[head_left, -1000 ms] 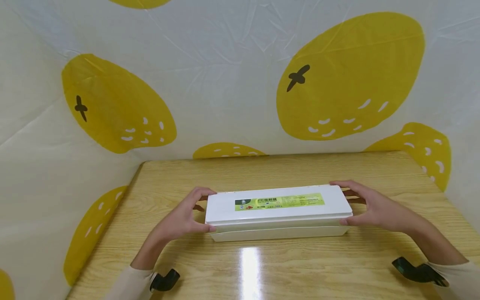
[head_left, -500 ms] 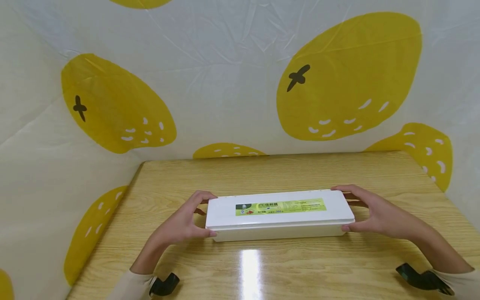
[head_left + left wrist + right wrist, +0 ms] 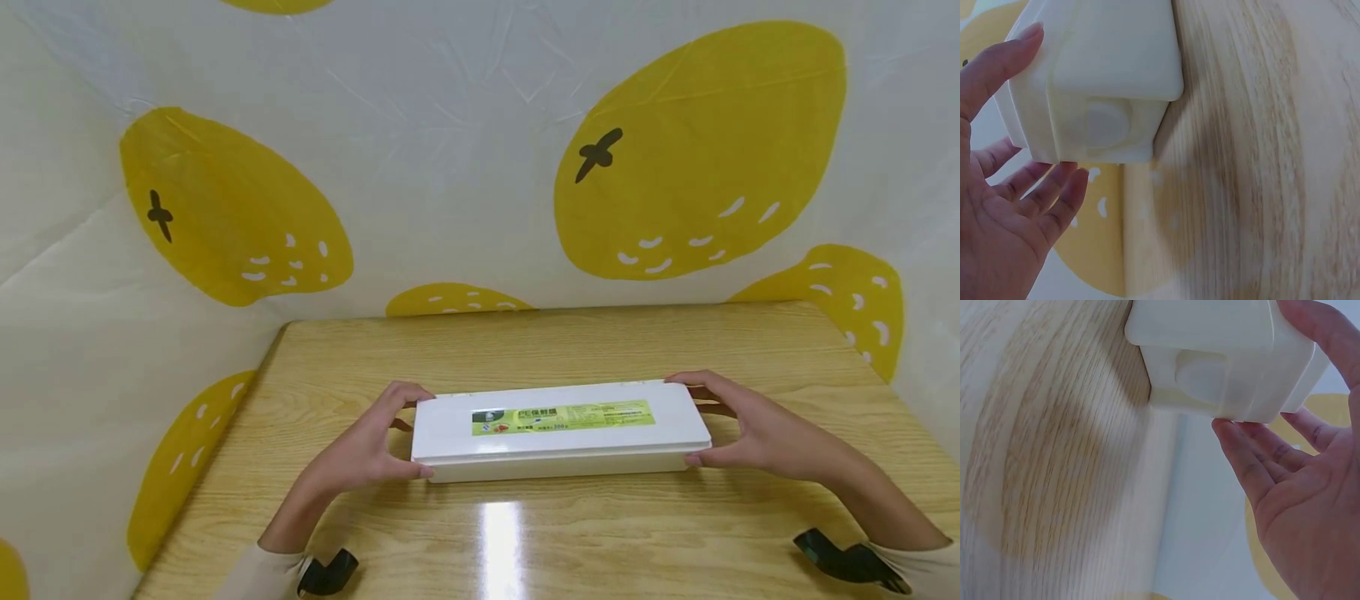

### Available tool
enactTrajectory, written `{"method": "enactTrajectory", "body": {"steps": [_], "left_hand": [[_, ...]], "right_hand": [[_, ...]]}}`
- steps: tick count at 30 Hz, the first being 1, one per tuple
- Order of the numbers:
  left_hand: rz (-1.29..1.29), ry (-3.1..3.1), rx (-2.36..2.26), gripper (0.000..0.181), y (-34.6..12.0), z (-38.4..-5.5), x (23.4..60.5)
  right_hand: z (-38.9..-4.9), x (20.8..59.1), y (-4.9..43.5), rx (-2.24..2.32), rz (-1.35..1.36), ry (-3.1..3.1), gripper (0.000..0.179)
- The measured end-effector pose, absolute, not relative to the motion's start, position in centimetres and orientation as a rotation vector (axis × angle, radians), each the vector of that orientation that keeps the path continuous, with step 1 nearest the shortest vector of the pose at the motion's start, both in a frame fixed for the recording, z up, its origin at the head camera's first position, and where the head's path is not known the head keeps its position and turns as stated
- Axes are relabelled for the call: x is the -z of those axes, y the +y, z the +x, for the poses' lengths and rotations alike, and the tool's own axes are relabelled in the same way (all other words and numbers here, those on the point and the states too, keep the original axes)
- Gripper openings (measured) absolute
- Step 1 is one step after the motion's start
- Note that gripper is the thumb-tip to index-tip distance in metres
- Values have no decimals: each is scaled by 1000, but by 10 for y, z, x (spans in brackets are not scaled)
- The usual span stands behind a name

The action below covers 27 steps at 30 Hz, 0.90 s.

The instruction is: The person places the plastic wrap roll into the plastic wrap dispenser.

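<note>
A long white cling film box (image 3: 442,429) lies across the wooden table, its lid down over the base. On top is a green and yellow label (image 3: 562,417) with printed characters. My left hand (image 3: 363,446) grips the left end, thumb on the front side and fingers at the back. At the opposite end, my right hand (image 3: 757,435) holds on the same way. Both wrist views show the pale box end from close up, with a round disc (image 3: 1107,124) set into it. Part of the fingers is hidden behind the box in the head view.
The wood-grain tabletop (image 3: 570,533) reflects a bright strip of light in front of the box. Behind and to the sides hangs a white sheet (image 3: 450,167) with large yellow fruit prints. Black straps (image 3: 330,573) sit at both wrists.
A second ago a gap showed between the lid and the base along the front. Both hands have moved down with the lid, and that gap has closed. Over the last half second little differs.
</note>
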<state>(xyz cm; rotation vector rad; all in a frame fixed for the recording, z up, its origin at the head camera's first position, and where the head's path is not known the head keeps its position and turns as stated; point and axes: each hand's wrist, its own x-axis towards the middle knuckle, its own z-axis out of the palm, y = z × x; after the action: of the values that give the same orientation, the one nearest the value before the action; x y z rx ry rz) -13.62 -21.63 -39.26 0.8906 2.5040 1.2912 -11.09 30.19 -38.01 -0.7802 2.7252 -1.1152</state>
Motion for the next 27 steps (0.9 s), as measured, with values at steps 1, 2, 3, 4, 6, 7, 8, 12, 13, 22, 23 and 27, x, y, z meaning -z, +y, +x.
{"method": "enactTrajectory", "body": {"steps": [1,2,3,4,6,7,8,12,13,22,23,27], "left_hand": [[893,2502,-1291,87,-216,-136,393],[902,2501,-1288,87,-215,-136,394],[906,2498,-1285,87,-215,-136,394],[910,2497,-1282,87,-214,-135,394],[910,2492,-1277,87,-213,-135,395],[909,2491,-1274,87,-213,-135,395],[902,2489,-1274,87,-213,-135,395],[893,2477,-1287,87,-212,-134,395],[887,2473,-1290,87,-211,-134,396],[819,2461,-1308,86,-209,-137,395],[821,2458,-1310,86,-210,-138,395],[814,2454,-1297,86,-210,-140,397]], "right_hand": [[-111,380,302,1118,-791,2726,81],[-111,380,302,1123,-806,2725,82],[-111,381,302,1131,-819,2718,82],[-111,381,302,1136,-836,2715,82],[-111,381,302,1139,-857,2712,82],[-111,382,302,1138,-861,2711,82],[-111,382,302,1134,-865,2712,82],[-110,385,302,1121,-854,2720,82],[-110,385,302,1122,-847,2721,81],[-112,387,301,1188,-808,2674,79],[-112,387,301,1202,-808,2665,79],[-117,391,304,1251,-864,2637,81]]}}
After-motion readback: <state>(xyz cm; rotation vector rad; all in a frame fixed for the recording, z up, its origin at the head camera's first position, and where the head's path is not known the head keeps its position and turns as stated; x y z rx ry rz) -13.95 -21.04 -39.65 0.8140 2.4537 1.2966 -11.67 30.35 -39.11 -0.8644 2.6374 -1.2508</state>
